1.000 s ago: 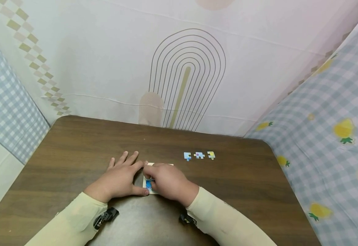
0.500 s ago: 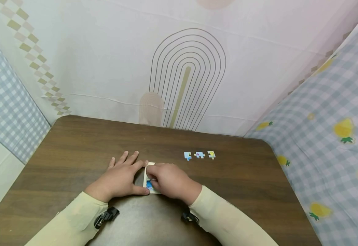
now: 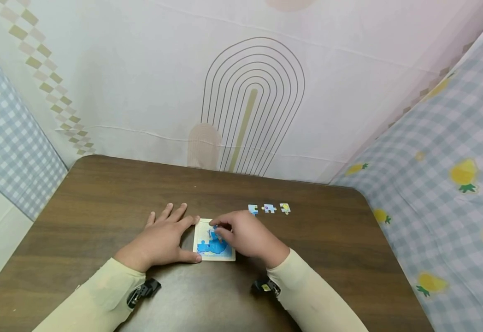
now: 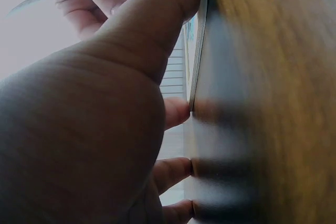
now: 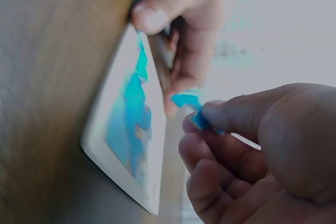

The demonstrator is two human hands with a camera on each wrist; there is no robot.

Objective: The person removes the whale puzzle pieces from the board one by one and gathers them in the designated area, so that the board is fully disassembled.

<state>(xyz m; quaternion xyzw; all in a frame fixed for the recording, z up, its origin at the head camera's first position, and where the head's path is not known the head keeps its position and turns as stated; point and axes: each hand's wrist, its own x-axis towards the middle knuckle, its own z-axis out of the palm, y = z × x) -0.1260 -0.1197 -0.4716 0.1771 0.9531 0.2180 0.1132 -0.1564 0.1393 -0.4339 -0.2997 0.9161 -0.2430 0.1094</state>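
A small square puzzle board (image 3: 218, 259) with a pale rim lies flat on the table, blue pieces set in its lower part. My left hand (image 3: 160, 242) rests spread at its left side, thumb at the near left corner and index fingertip at the far left corner. My right hand (image 3: 247, 233) is over the board's right part. Between thumb and forefinger it pinches a blue puzzle piece (image 5: 193, 109), held clear of the board in the right wrist view. The right hand hides the board's far right corner.
Behind the right hand, three loose puzzle pieces lie in a row: a light blue one (image 3: 252, 209), a middle one (image 3: 269, 209) and one with yellow (image 3: 285, 208). The brown wooden table (image 3: 328, 258) ends at a patterned cloth (image 3: 142, 92) at the back.
My right hand has lifted and drawn back to the right from the board, with the blue puzzle piece pinched. More of the board shows now. The left hand has stayed put.
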